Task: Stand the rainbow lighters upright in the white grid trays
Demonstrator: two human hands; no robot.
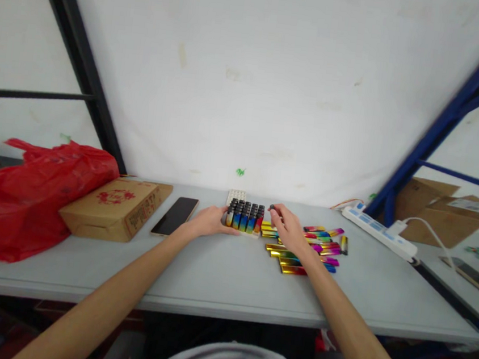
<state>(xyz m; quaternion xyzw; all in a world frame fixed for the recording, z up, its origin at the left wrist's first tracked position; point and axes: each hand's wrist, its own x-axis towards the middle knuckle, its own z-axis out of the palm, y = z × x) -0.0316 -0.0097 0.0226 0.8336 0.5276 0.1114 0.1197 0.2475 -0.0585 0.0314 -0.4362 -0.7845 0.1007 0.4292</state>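
Note:
Rows of shiny lighters with black tops point(244, 216) stand upright, packed together in a white holder point(237, 194) near the middle of the table. My left hand point(213, 221) is at their left side, thumb along the front and fingers behind, closed round that end. Just right of the rows, my right hand point(285, 224) pinches a lighter whose black tip shows at the fingertips; the rest of it is hidden. Under and beside my right hand lies a loose spread of metallic, rainbow-coloured lighters point(286, 261). One lighter point(344, 245) lies a little apart at the right.
A dark phone point(174, 216) lies left of the holder, beside a cardboard box point(112, 209) and a red plastic bag point(36, 198). At the right are a white power strip point(379, 231) with a plugged-in cable and an open carton point(443, 215). The table's front edge point(234, 311) is nearest me.

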